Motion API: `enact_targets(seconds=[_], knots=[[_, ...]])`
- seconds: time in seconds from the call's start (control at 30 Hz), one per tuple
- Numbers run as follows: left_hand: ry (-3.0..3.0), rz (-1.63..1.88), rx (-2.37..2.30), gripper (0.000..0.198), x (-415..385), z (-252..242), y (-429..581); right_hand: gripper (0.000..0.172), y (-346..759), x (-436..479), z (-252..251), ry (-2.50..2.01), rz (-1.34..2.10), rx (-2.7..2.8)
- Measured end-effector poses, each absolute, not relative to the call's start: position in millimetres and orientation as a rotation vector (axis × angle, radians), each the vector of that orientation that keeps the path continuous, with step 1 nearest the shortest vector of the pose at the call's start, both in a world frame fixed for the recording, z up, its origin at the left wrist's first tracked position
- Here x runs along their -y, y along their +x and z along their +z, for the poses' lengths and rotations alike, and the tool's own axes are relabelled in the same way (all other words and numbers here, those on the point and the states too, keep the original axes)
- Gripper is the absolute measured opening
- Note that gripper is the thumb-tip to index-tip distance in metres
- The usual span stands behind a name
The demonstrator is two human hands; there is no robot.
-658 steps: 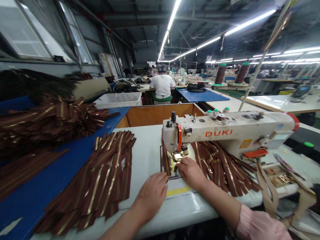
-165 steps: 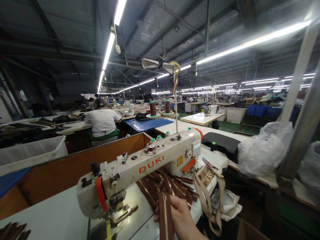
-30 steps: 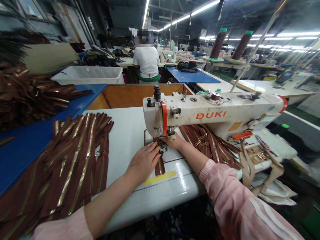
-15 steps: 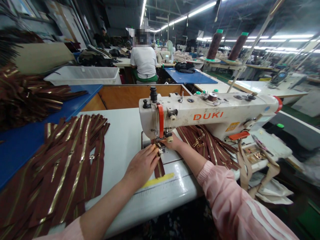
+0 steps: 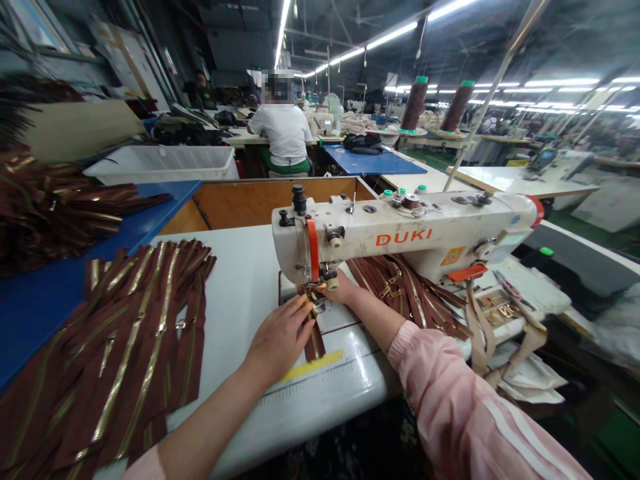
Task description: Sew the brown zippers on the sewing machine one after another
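Note:
A brown zipper lies under the needle area of a white sewing machine, its loose end hanging toward me over the bed. My left hand is closed at the front left of the presser foot, fingertips together on the zipper. Reaching in from the right beneath the machine head, my right hand has its fingers closed at the zipper by the foot; the fingertips are partly hidden. A pile of brown zippers with gold teeth covers the left of the table, and more zippers lie under the machine arm.
A yellow tape strip and a ruler scale mark the table's front edge. On the right sits a small tray of metal parts. Zippers heap on a blue table at left. A person sits ahead, beyond a wooden partition.
The view has shifted slightly, so the scene sits a little lower and further left. Both hands stay at the presser foot with the zipper; no clear movement of it shows.

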State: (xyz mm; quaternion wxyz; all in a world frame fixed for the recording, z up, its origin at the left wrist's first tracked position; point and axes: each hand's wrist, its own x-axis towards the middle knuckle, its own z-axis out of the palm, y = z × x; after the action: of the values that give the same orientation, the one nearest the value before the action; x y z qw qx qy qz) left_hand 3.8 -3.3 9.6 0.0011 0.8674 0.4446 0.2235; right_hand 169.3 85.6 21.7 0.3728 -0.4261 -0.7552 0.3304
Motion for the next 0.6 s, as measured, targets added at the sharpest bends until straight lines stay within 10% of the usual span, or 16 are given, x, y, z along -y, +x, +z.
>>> enact_targets(seconds=[0.6], knots=[[2.915, 0.677, -1.348, 0.036, 64, 12, 10, 0.024, 204, 45, 25, -1.123, 0.180, 2.389]])
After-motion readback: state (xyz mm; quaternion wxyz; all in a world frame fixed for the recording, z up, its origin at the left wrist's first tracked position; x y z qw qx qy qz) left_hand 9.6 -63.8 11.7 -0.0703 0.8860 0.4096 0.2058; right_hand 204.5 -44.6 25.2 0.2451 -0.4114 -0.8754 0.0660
